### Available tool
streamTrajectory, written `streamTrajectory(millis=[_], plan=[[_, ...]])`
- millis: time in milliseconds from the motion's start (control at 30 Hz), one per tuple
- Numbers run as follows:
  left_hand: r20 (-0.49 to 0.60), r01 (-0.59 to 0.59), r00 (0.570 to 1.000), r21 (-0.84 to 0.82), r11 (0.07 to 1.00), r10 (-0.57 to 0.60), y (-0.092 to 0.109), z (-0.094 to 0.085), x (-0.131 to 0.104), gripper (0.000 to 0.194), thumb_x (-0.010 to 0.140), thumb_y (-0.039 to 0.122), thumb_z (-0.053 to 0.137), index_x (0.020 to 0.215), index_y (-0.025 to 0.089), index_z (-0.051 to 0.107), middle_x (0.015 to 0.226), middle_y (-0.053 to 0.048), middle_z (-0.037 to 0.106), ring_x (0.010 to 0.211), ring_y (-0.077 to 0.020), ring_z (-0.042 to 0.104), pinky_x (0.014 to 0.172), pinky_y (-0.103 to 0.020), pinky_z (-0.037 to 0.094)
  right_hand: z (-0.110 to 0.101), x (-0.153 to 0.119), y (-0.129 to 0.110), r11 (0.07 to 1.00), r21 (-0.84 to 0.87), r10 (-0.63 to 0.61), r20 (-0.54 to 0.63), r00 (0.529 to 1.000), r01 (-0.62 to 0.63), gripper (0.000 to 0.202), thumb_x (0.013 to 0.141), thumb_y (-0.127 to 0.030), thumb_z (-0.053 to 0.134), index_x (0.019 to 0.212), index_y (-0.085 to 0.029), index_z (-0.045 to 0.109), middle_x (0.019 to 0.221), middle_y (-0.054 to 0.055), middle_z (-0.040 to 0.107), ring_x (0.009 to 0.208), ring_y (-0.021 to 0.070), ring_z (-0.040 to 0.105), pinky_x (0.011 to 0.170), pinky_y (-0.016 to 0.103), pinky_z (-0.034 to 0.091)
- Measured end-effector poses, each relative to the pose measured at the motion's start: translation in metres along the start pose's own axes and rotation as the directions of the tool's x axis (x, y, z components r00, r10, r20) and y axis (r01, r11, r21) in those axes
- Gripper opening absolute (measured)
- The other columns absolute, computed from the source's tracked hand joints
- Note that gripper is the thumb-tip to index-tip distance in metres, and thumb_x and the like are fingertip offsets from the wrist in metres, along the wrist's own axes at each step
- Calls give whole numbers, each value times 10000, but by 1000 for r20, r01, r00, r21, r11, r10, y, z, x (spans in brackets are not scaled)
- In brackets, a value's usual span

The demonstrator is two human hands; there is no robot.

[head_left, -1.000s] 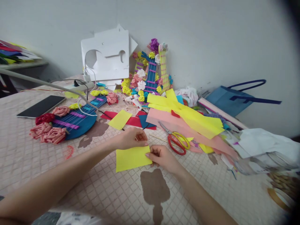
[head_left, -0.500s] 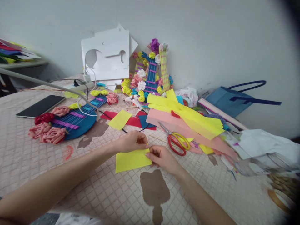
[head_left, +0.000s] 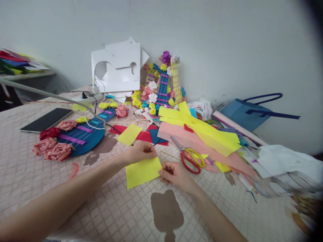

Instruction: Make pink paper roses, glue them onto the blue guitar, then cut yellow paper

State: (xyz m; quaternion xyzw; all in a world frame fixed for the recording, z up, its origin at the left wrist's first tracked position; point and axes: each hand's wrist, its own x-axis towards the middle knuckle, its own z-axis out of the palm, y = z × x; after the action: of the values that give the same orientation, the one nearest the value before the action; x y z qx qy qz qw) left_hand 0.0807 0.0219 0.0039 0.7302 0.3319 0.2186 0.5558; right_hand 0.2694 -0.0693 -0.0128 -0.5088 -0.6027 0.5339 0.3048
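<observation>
A yellow paper rectangle (head_left: 143, 172) is held a little above the patterned tablecloth. My left hand (head_left: 141, 151) pinches its upper edge near the top right corner. At the paper's right edge, my right hand (head_left: 171, 173) grips it between thumb and curled fingers. A smaller yellow piece (head_left: 129, 134) lies beyond my left hand, over red paper (head_left: 144, 135). Scissors with one red and one yellow handle (head_left: 191, 160) rest to the right of my hands, beside a thin wooden stick (head_left: 169, 155).
A blue paper guitar with flowers (head_left: 88, 139) and a black tablet (head_left: 46, 119) lie left. Behind are a glue gun (head_left: 146, 115) and decorated guitars (head_left: 163, 85). Yellow strips (head_left: 214, 132), pink paper (head_left: 171, 131) and a blue bag (head_left: 246, 112) are at right.
The held yellow paper shows more of its surface and is tilted differently. My hands have moved slightly apart. The whole view has shifted a little, with the scene lower in the picture.
</observation>
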Motion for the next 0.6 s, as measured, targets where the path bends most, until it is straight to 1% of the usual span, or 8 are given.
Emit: streamTrajectory(millis=[100,200,267,333,433,467,533,600], plan=[[14,2,1000,3,1000,-2,-1,2,1,353,725,478,637,708,126,609,616,8,556,555,-85,478,525,-206,369,0,0,-3,993,-69,-98,-50,994,94,320,783,-495,640,777,-185,561,679,-27,515,588,106,450,526,230,342],[65,22,998,6,1000,-23,-1,0,-1,364,697,481,664,771,127,622,651,2,595,565,-92,506,527,-204,383,-1,4,2,991,-63,-123,-114,986,117,318,812,-476,605,706,-188,523,656,-30,452,609,113,421,541,235,328],[133,82,987,42,996,-87,-3,-4,-3,385,640,475,715,799,135,628,684,-3,625,576,-108,535,508,-202,386,-2,6,7,992,-39,-125,-159,979,120,328,807,-476,605,682,-188,513,639,-34,437,598,112,410,534,236,321],[188,150,968,92,984,-165,-5,-8,-5,390,593,463,751,768,137,627,671,-2,629,567,-119,546,474,-196,370,-4,8,10,992,-32,-123,-185,975,119,333,801,-490,602,684,-188,526,613,-40,435,565,108,402,522,238,318],[224,202,949,103,974,-220,-9,-13,-5,378,601,462,744,763,139,636,683,-8,645,567,-126,567,474,-196,388,-15,8,9,984,-130,-148,-240,960,119,335,819,-515,555,725,-193,565,620,-21,502,559,127,447,523,250,353],[235,215,944,94,972,-231,-9,-15,-4,381,609,464,738,793,143,645,714,-14,661,580,-131,583,490,-201,409,-22,7,9,970,-208,-182,-284,941,125,325,829,-509,538,749,-197,576,652,-3,542,591,144,482,545,261,377],[251,243,934,80,967,-256,-10,-16,-3,393,614,462,736,841,150,657,773,-28,687,607,-145,613,513,-212,440,-40,3,9,907,-408,-281,-398,873,106,284,838,-478,526,776,-207,580,724,32,597,668,180,535,609,290,417],[255,262,928,72,962,-272,-9,-17,-3,403,598,450,750,856,152,664,798,-39,700,624,-157,630,517,-217,450,-62,-1,13,821,-570,-327,-484,812,-9,243,830,-449,529,780,-213,558,725,36,597,649,188,541,629,311,425]])
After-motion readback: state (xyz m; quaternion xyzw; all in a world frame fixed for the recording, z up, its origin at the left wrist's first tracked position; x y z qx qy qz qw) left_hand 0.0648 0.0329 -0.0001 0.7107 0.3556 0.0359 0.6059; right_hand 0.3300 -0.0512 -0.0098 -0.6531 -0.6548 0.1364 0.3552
